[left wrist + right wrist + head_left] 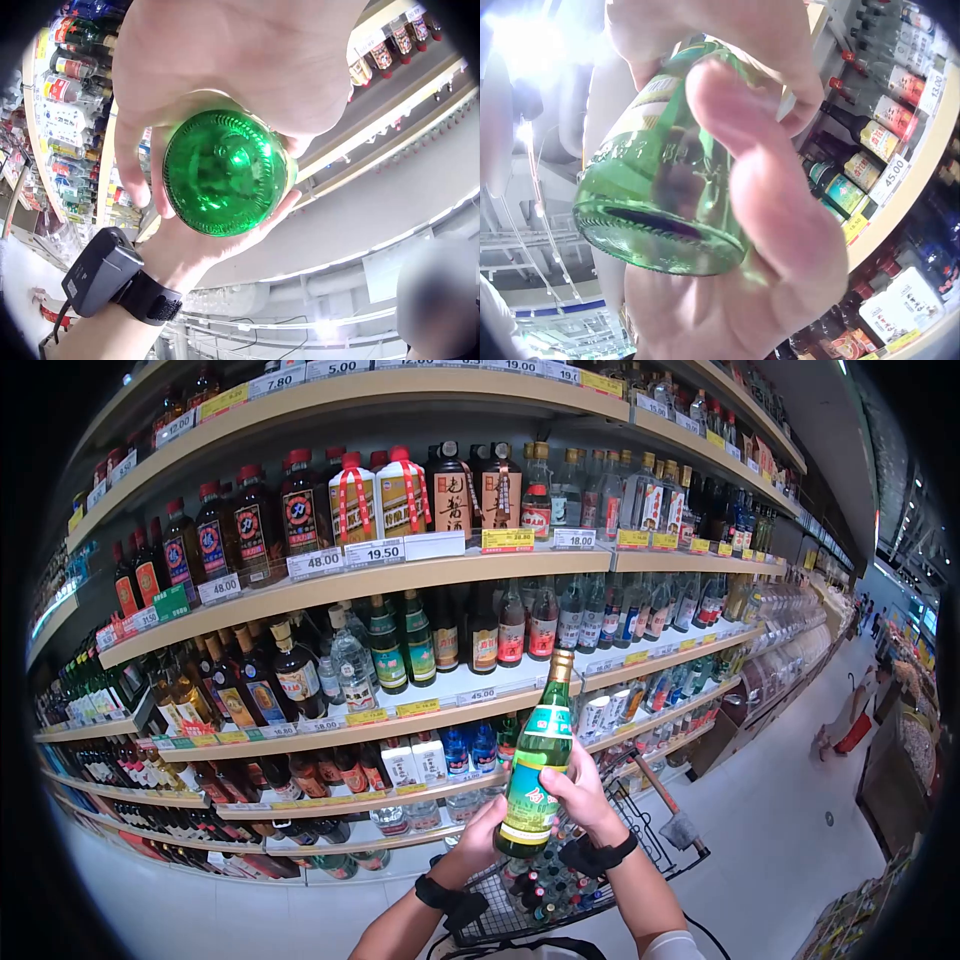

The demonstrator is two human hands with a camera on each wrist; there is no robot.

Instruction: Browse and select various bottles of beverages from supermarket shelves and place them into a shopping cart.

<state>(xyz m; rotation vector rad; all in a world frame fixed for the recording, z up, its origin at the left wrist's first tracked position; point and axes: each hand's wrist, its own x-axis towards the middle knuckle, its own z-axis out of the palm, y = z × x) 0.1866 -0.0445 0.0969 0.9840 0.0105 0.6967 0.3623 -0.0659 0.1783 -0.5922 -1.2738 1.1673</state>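
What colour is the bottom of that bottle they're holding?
Green; the bottle bottom shows best in the left wrist view.

Head view: we note bright light, shadowed recesses, black corners, shelves (pixel 530 567) bowed by the lens. Left wrist: we see hard glints on the green bottle (pixel 221 176); lower right, a smeared patch (pixel 437 296). Right wrist: a lamp (pixel 525 37) flares white, upper left.

Grips from both sides — with left hand (pixel 480 840) low, right hand (pixel 585 798) higher, thumb (pixel 557 784) across the front — and extends both forearms (pixel 642 890) from below the grip.
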